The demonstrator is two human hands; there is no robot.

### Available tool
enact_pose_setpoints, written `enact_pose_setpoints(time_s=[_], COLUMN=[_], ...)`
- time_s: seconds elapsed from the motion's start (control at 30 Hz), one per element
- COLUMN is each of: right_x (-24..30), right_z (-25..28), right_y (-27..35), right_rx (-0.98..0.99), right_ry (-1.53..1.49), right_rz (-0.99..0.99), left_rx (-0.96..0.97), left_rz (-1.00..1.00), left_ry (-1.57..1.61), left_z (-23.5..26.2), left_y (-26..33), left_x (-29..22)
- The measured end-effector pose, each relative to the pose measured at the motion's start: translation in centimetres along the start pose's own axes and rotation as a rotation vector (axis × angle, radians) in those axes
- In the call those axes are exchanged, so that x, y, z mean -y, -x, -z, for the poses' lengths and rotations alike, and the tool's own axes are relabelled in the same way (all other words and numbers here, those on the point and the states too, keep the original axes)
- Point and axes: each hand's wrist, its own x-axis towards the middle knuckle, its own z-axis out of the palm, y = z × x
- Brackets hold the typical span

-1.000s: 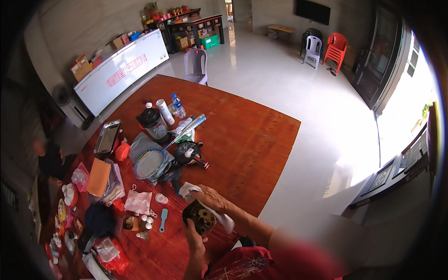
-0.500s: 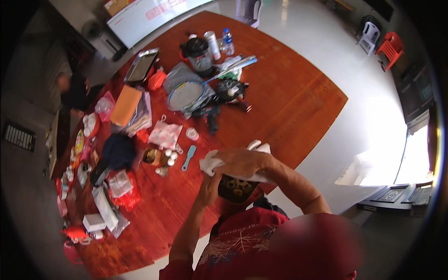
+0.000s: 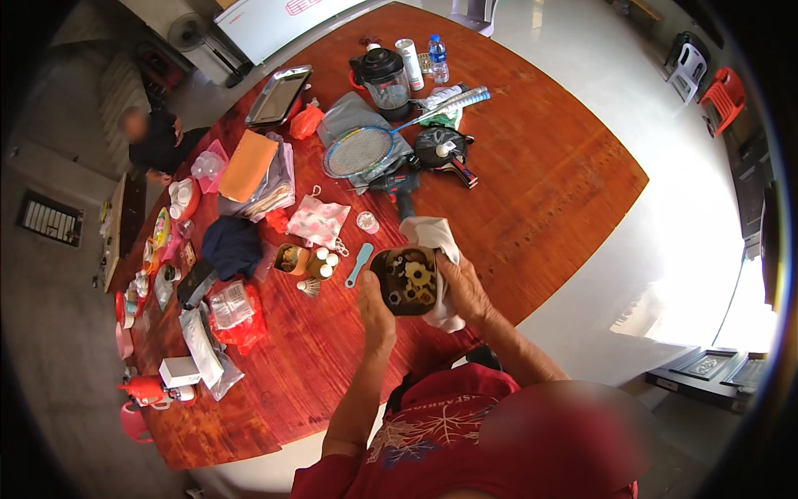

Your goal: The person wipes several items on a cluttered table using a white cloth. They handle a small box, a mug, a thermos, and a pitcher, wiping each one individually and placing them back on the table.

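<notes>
Over the near edge of a big red-brown wooden table [image 3: 549, 191], both my hands grip a dark square tray [image 3: 406, 281] with pale round pieces on it. My left hand [image 3: 376, 314] grips its lower left corner. My right hand [image 3: 465, 287] holds its right side together with a white cloth [image 3: 432, 234] that wraps behind and under the tray. My red shirt [image 3: 432, 432] fills the lower middle of the view.
The table's left half is crowded: a badminton racket [image 3: 359, 150], black blender jug [image 3: 384, 76], bottles, orange cloth [image 3: 248, 165], metal tray [image 3: 278, 96], small jars [image 3: 320, 264], a light-blue scoop [image 3: 360, 264], red bags. Another person [image 3: 154, 141] sits at the far left. Red and white chairs stand at the upper right.
The view has tilted down and closer to the table. The tray and cloth have come up from near my chest to over the table edge, with its top face showing.
</notes>
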Motion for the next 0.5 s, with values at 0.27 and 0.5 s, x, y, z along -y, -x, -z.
enact_pose_setpoints(time_s=[0.27,0.5], right_x=[-2.6,2.0], right_z=[-2.5,1.4], right_y=[1.2,-0.8], right_rx=[-0.250,0.034], right_ry=[0.037,0.038], right_rz=[0.315,0.071], left_rx=[-0.229,-0.014], left_rz=[-0.036,0.102], left_ry=[0.231,0.237], left_z=[-5.4,-1.2], left_y=[0.4,0.0], left_x=[-0.9,-2.4])
